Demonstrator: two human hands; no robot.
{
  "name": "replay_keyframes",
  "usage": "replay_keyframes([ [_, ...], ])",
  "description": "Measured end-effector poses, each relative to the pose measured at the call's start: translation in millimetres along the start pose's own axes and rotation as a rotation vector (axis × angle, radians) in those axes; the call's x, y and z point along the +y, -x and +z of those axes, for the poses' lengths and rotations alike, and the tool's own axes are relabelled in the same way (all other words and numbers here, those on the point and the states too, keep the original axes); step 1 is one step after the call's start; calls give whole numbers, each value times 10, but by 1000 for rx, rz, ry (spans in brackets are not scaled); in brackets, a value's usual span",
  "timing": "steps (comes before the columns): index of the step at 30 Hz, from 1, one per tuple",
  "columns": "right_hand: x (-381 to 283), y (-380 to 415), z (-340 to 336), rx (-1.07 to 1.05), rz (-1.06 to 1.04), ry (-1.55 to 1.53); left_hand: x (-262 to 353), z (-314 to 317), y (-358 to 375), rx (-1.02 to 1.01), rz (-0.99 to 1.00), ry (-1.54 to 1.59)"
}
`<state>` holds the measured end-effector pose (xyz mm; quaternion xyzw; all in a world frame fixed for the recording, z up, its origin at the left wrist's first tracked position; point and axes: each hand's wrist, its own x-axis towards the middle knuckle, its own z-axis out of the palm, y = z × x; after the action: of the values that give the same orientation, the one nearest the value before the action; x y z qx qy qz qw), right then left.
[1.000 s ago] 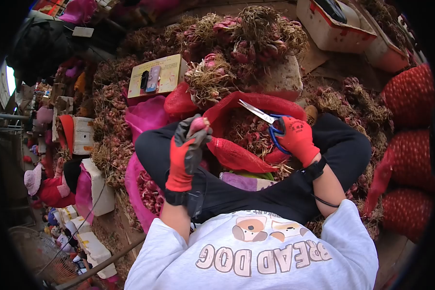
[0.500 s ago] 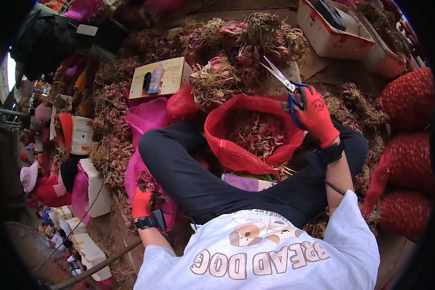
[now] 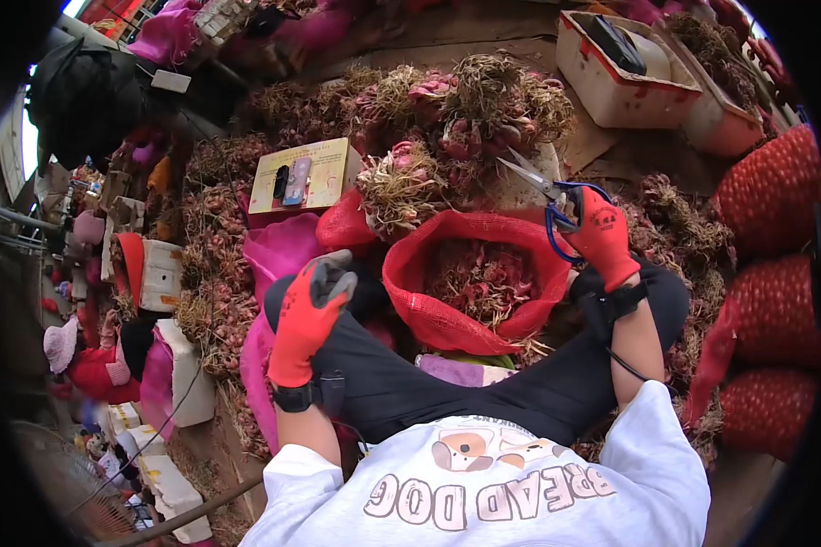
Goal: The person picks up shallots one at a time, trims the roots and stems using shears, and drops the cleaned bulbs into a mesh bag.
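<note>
My right hand (image 3: 602, 239), in a red and grey glove, grips blue-handled scissors (image 3: 540, 187) whose blades point up and left, a little apart. Over my bent left knee is my left hand (image 3: 312, 314), gloved the same way, with its fingers apart and nothing in it. Between my legs sits a red mesh bag (image 3: 410, 310), its mouth spread wide, holding loose shallots (image 3: 483, 278) and dry roots. Just beyond the bag, bunches of shallots with dry stalks (image 3: 401, 187) are piled up.
A yellow box (image 3: 324, 178) with a phone on it stands beyond my left knee. White foam boxes (image 3: 625, 96) are at the top right, full red mesh sacks (image 3: 766, 314) at the right. A person in red (image 3: 105, 365) is at the far left.
My left hand has risen from beside my left thigh, forward and inward to above my knee, and its fingers are now visible and spread. The scissors have tipped slightly and sit lower.
</note>
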<state>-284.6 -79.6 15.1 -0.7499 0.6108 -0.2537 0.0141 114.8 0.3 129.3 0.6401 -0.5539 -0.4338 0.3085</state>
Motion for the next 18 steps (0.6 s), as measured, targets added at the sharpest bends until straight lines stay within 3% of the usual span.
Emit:
replay_keyframes([
  [3, -233, -73, -213, 181, -60, -370, -82, 645, -419, -226, 197, 184],
  [4, -309, -67, -192, 201, -55, -475, -66, 959, -516, -294, 184, 413],
  [7, -484, 18, -48, -169, 113, -606, -318, 1631, -912, -457, -3, 604],
  [9, -495, 143, 240, -160, 30, -423, -377, 1906, -1148, -440, -84, 616],
  [10, -485, 166, 316, -227, 84, -372, -359, 2016, -1210, -370, -86, 652],
  [12, -461, 147, 350, -131, 113, -392, -359, 2118, -1321, -273, -165, 835],
  [15, -466, 103, 288, -54, 77, -423, -215, 2069, -1318, -384, -118, 1027],
  [18, -439, 30, 234, -55, 133, -491, -92, 2117, -1457, -347, -92, 841],
])
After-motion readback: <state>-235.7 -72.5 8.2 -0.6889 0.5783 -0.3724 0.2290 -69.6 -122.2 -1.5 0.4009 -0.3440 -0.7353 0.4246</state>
